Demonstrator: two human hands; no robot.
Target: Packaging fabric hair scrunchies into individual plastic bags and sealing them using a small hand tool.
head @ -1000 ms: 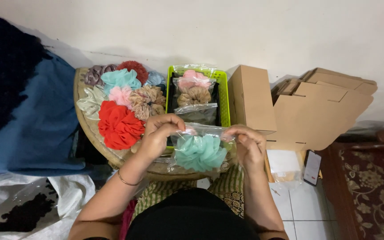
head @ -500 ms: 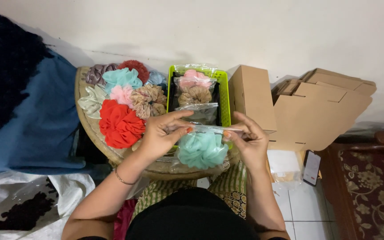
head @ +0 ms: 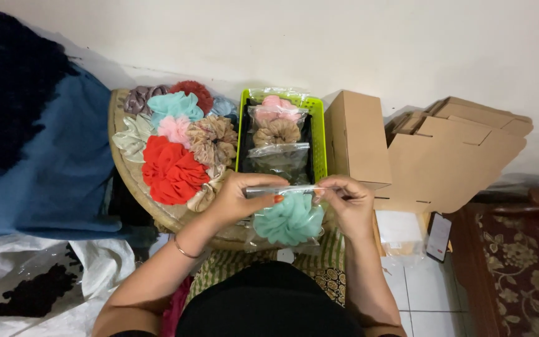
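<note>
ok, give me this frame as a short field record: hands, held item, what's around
left hand: pinches the top edge of the clear bag
right hand: pinches the same edge, other end
bag contents: mint scrunchie
green basket: bagged scrunchies, pink one at the far end
round tray: loose scrunchies, red scrunchie largest
cardboard boxes: to the right
phone: on the tile floor

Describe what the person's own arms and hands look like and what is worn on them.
Both forearms are bare, with no sleeves in view. The left hand has a thin metal bangle around its wrist, and its thumbnail is painted red-orange. The right hand shows no ring, watch or bracelet; whether its nails are painted cannot be told.
</note>
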